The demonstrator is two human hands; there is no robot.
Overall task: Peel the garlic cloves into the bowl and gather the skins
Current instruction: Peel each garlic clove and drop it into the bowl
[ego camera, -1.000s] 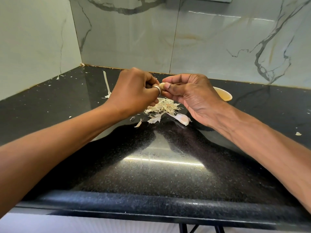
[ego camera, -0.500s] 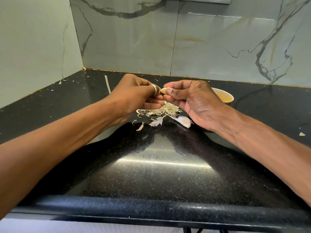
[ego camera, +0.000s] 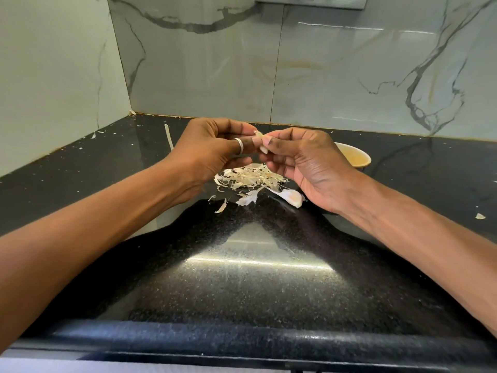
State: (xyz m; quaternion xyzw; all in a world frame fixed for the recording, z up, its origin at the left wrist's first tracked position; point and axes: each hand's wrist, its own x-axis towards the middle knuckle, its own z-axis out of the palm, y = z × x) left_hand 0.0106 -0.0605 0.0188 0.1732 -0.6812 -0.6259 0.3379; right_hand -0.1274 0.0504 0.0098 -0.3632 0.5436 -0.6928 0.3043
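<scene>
**Above a black speckled stone countertop (ego camera: 255, 278), one small pale garlic clove (ego camera: 261, 143) pinched from both sides**

Over the middle of the counter, the left hand (ego camera: 212, 149) and the right hand (ego camera: 309, 162) meet fingertip to fingertip. Both pinch the garlic clove between thumb and forefinger, and the remaining fingers of each hand curl loosely underneath. A silver ring (ego camera: 240, 145) sits on the left thumb. The clove is held in the air, clear of the surface, with a flake of skin standing up at its top end.

Directly below the hands lies a loose heap of dry, papery garlic skins (ego camera: 250, 177), with a few stray flakes just in front of it. One unpeeled, pinkish-white clove (ego camera: 291, 197) rests on the counter at the heap's right edge, close to the right wrist. Behind the right hand stands a small cream-coloured round bowl (ego camera: 355, 157), partly hidden by it; what it contains cannot be made out. A long pale strip of skin (ego camera: 169, 135) lies farther back on the left, and a single scrap (ego camera: 480, 216) sits well apart at the far right. Grey-veined marble wall tiles (ego camera: 204, 71) close off the corner.
</scene>
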